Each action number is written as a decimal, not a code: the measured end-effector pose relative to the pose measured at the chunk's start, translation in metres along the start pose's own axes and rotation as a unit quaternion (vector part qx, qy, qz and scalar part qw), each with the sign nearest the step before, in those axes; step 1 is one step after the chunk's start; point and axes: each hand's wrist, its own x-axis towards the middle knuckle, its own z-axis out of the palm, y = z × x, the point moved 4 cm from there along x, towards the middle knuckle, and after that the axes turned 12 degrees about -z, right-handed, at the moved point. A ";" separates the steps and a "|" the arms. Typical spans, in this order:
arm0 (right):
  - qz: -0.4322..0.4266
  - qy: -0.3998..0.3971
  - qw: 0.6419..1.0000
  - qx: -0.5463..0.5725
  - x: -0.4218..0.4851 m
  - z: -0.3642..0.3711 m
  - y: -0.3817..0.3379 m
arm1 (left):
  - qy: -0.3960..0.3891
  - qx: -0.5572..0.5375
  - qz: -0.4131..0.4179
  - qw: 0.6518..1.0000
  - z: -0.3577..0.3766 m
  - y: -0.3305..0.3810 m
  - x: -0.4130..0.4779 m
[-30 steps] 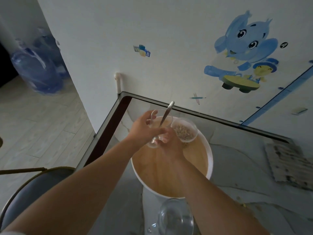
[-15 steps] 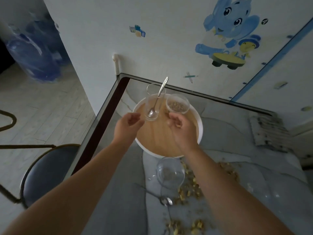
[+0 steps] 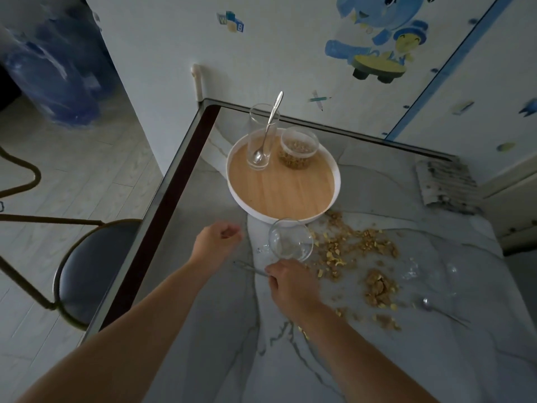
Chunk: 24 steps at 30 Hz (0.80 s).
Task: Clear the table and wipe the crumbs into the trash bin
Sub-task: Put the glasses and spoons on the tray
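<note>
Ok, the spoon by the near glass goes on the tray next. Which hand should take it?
Right. The right hand is already at the spoon, its fingers at the handle just below the glass. The left hand hangs loosely curled further left, holding nothing, off the spoon.

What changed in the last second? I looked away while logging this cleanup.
Both hands let go of the tall glass and jar on the tray and drew back. The right hand now reaches the spoon by the near glass; the left hand hovers. Crumbs unchanged.
</note>
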 end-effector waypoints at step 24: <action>0.066 -0.077 0.995 -0.023 -0.001 0.023 0.000 | -0.139 0.109 0.025 0.984 0.045 0.002 0.020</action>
